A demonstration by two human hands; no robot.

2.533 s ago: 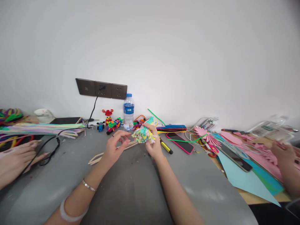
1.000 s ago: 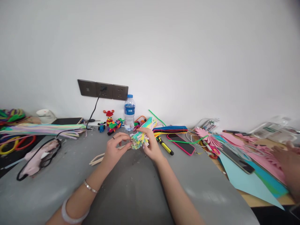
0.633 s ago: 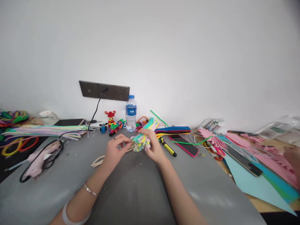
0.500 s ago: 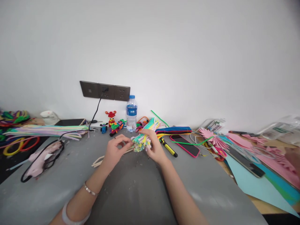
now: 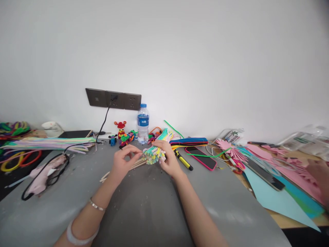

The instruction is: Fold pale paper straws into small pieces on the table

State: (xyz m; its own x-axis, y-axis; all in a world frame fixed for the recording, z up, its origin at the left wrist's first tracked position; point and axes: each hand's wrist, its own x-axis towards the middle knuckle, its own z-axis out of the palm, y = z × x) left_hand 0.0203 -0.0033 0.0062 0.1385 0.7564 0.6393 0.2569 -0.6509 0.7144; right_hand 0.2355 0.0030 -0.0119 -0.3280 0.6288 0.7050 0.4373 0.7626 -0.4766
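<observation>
My right hand [image 5: 168,159] is wrapped round a thick bundle of pastel pipe cleaners [image 5: 154,154], whose cut ends point towards me. At the left side of these ends, my left hand [image 5: 125,159] has its thumb and forefinger pinched on the tip of a pipe cleaner; the fingers partly hide it. Several cream pipe cleaners [image 5: 137,164] lie on the grey mat [image 5: 149,206] and pass behind my left wrist.
Behind my hands stand a water bottle [image 5: 143,124] and small pipe-cleaner figures [image 5: 120,129]. A yellow cutter [image 5: 184,161] and a pink-edged phone [image 5: 202,158] lie to the right. At left is a pink glue gun [image 5: 42,175] with a black cord. Another person's hand [image 5: 318,173] is at far right.
The view has shifted slightly to the right. My left fingers stay pinched at the bundle's left side, and my right hand keeps its hold. The other person's hand has come further into view.
</observation>
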